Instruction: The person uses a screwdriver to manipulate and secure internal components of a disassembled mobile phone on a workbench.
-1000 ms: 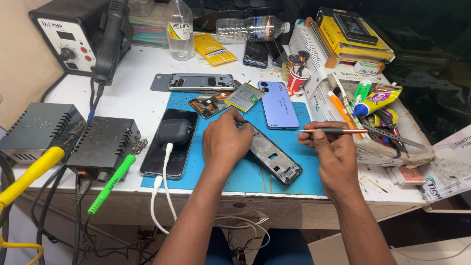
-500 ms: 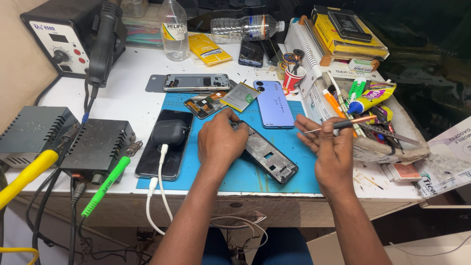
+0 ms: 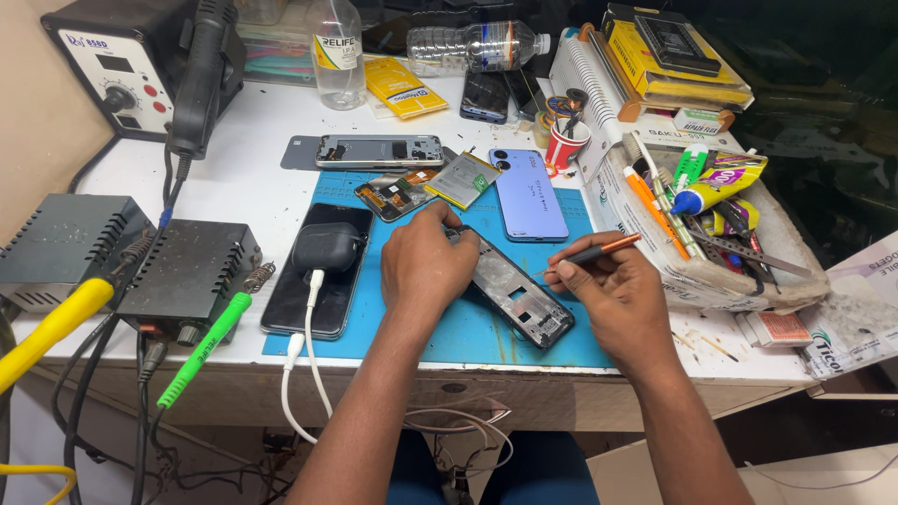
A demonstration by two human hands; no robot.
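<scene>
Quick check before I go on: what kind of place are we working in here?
Most likely a phone repair bench: an opened phone frame on a blue mat, a hot-air station and loose phone parts around it.

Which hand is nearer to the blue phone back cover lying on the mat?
Right. The right hand, holding a copper-coloured tool, sits just below the blue back cover. The left hand rests on the phone frame, further to the cover's lower left.

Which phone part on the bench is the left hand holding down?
The dark phone frame lying diagonally on the blue mat. The left hand rests on its upper end; the blue back cover and silver frame lie untouched.
</scene>
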